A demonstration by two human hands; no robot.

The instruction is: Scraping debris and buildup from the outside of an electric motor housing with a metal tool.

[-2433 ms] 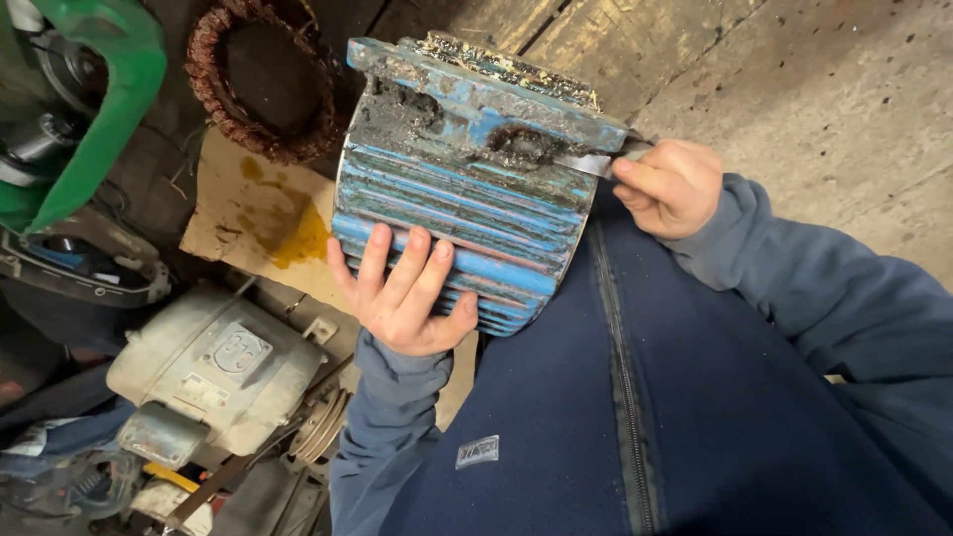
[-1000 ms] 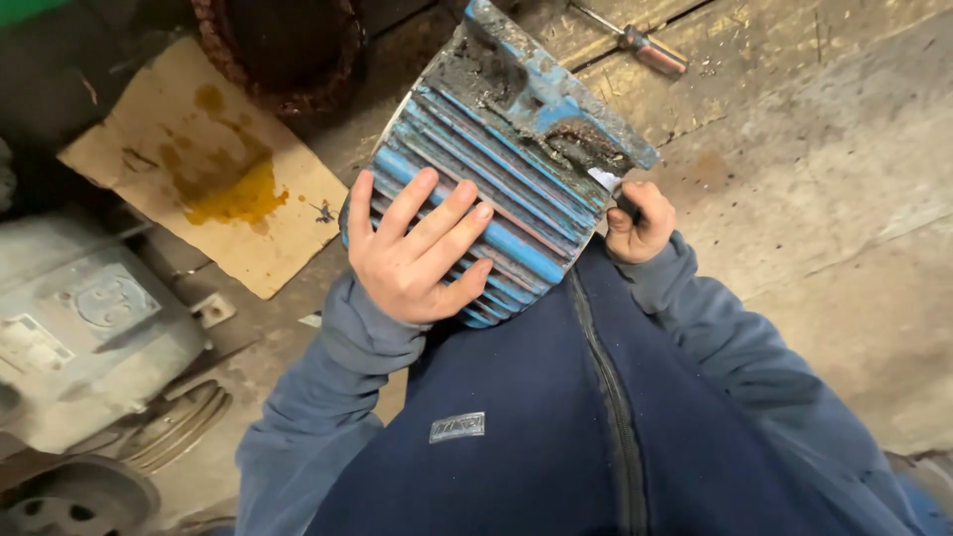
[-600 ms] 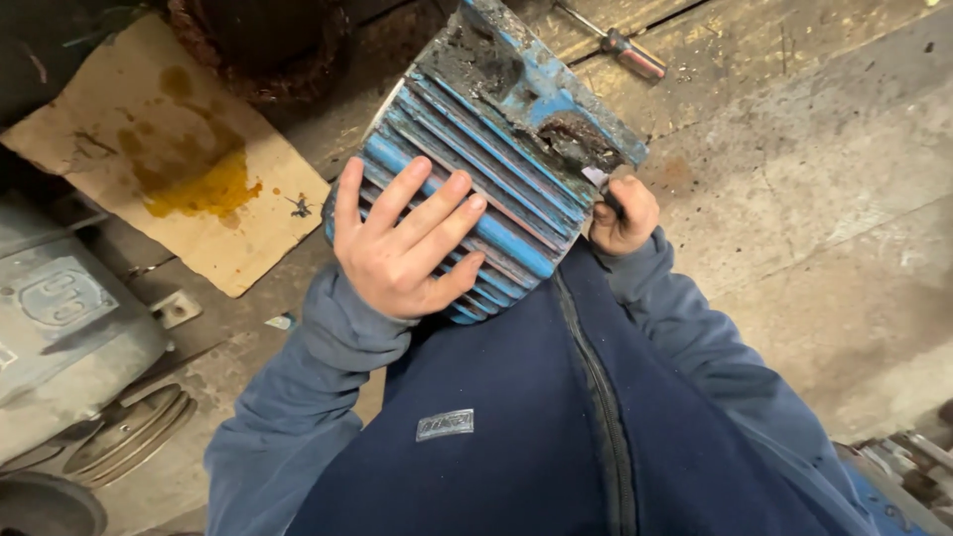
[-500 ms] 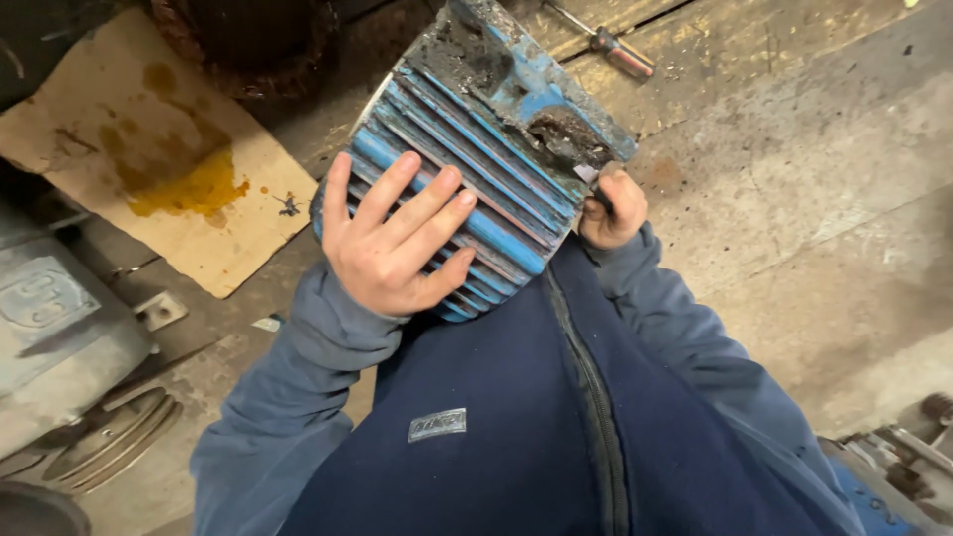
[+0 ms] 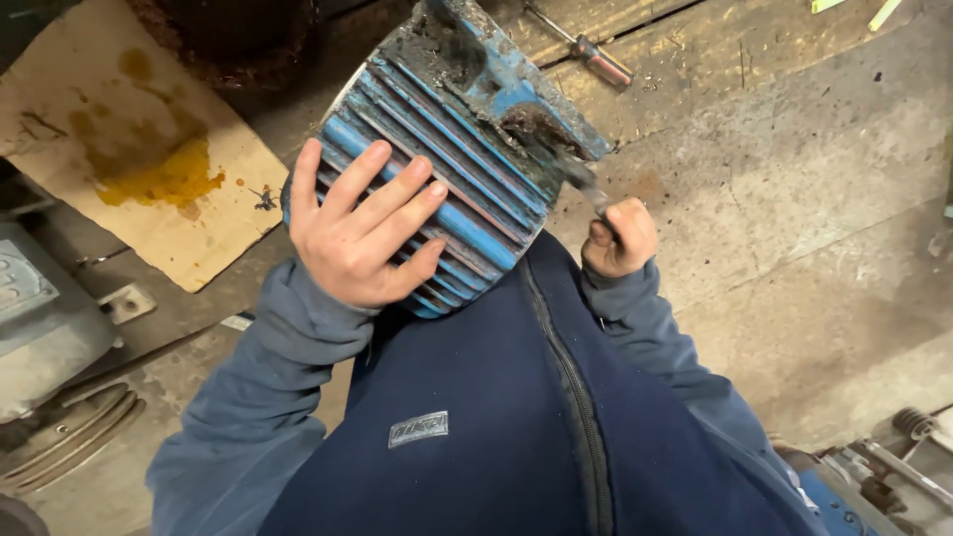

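View from above, looking down a person's chest in a dark blue zipped jacket toward a grimy concrete floor (image 5: 814,228). At the far left edge sits a pale grey metal motor casing (image 5: 40,318), partly cut off, with a small metal bracket (image 5: 124,303) just beside it. Above it lies a flat piece of brown cardboard (image 5: 129,169) stained with yellow-orange oil. At the top, behind the cardboard, is the lower rim of a dark, rusty round winding (image 5: 233,30). In the centre, a blue ribbed metal motor housing (image 5: 447,149), dirty and chipped, rests tilted against the person's body, its greasy terminal box facing up and to the right. The left hand (image 5: 357,233) lies flat and open on the ribs of the housing, fingers spread and pointing up to the right, pressing rather than gripping. To the right of the housing, the right hand (image 5: 617,238) is curled into a closed fist around the handle of a thin metal tool (image 5: 586,189), whose tip reaches up into the dark, crusted opening on the housing's side. Beyond the hands, on wooden planks at the top, a screwdriver with a red and dark handle (image 5: 596,62) lies well apart. At the bottom right corner, grey and blue machine parts (image 5: 884,457) show partly.
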